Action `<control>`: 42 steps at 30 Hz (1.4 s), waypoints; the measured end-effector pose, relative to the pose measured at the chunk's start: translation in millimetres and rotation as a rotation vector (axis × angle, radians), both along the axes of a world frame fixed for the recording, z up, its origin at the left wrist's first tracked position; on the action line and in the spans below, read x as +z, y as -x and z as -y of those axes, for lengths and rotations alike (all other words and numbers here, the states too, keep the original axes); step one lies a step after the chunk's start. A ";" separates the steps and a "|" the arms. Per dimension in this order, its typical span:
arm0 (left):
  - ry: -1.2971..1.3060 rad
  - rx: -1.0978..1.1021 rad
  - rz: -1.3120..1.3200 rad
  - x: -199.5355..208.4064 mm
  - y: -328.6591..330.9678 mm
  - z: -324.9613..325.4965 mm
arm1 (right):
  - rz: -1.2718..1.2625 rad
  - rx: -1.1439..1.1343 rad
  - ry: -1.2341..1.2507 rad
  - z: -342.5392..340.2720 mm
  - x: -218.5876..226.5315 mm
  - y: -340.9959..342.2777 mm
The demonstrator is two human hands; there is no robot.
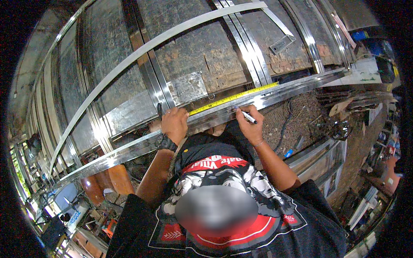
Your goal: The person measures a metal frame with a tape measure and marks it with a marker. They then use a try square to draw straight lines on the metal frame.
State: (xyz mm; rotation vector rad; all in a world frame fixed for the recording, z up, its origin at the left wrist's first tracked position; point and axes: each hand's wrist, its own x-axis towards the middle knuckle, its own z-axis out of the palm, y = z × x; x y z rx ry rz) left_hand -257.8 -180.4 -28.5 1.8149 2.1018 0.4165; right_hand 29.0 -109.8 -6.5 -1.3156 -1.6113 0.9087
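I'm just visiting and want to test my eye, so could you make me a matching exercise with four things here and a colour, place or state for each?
1. Measuring tape
2. Marker
3. Wristwatch
4. Shirt

A. Dark, strapped around a wrist
B. Black with a red-and-white print
C. Yellow, stretched out
D. Held in the right hand

Pairs: 1-C, 2-D, 3-A, 4-B

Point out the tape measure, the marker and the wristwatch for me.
Yellow tape measure (234,98): head view, middle of its extended blade.
Marker (249,117): head view, its white barrel.
Wristwatch (165,142): head view, its dark case.
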 end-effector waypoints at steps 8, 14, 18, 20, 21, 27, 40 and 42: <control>-0.013 -0.024 0.030 0.2 2.7 0.5 | -0.044 -0.013 -0.032 6.4 -6.6 15.7; 0.034 -0.009 0.002 1.8 2.2 -2.2 | -0.062 -0.062 0.036 6.4 -3.3 20.0; 0.035 -0.015 0.024 3.8 0.9 -3.9 | -0.093 -0.072 0.020 6.4 -7.4 18.2; 0.033 -0.020 0.028 3.9 1.9 -1.0 | -0.082 -0.073 0.038 8.7 -20.4 15.8; 0.039 -0.016 0.031 4.5 1.5 -1.4 | -0.074 -0.070 0.042 6.7 -20.0 15.9; 0.035 -0.017 0.031 6.7 1.9 -1.9 | -0.020 -0.040 -0.055 5.3 -9.4 19.8; -0.007 -0.019 0.042 3.3 2.3 -2.3 | 0.021 0.005 -0.033 4.6 -2.8 23.1; 0.047 -0.029 0.018 4.0 2.7 -1.9 | 0.032 0.020 -0.098 3.7 -3.0 24.9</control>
